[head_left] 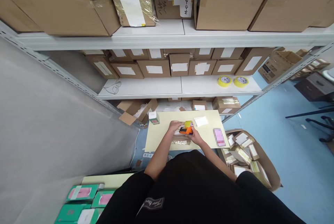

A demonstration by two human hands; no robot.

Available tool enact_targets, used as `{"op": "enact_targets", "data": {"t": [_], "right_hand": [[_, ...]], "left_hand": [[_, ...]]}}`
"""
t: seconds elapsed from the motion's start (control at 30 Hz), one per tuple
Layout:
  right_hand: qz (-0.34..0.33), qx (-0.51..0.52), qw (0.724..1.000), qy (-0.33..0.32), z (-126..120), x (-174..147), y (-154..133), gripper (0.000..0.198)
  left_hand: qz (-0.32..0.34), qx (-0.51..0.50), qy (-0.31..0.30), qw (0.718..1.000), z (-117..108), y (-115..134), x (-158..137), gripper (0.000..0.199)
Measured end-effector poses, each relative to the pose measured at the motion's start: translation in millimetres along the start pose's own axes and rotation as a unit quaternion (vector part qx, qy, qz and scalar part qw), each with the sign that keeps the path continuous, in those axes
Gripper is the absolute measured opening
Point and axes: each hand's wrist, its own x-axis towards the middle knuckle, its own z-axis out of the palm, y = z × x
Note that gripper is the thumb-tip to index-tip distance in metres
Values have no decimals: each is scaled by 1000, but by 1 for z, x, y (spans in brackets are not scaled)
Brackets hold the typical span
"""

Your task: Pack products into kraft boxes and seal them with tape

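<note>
On the cream tabletop (161,137) lies a small cardboard box (181,137) with shiny clear tape along its near side. My right hand (195,136) is closed around an orange tape dispenser (185,130) fitted with a roll of yellow tape (188,124), held over the box. At the box's far left part is my left hand (175,126), its fingers reaching toward the tape roll and seeming to grip the box; the fingertips are partly hidden. A white paper label (200,121) lies beyond my right hand.
A small white-and-green box (153,118) stands at the table's far left corner, a pixelated pink item (219,137) at the right. A large carton (268,168) of parcels sits right. Shelving (146,88) with boxes and two tape rolls (224,81) rises ahead. Green boxes (83,192) lie lower left.
</note>
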Motion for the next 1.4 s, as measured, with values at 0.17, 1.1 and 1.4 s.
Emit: {"op": "enact_targets", "data": {"t": [0.17, 1.1, 1.4], "right_hand": [[-48, -43, 998, 11, -6, 2, -20, 37], [-171, -109, 976, -74, -29, -4, -101, 19], [-78, -124, 988, -55, -57, -22, -80, 51]], "left_hand": [[71, -45, 64, 994, 10, 17, -20, 32], [123, 86, 58, 987, 1, 95, -67, 31], [236, -82, 256, 934, -41, 121, -67, 38]]}}
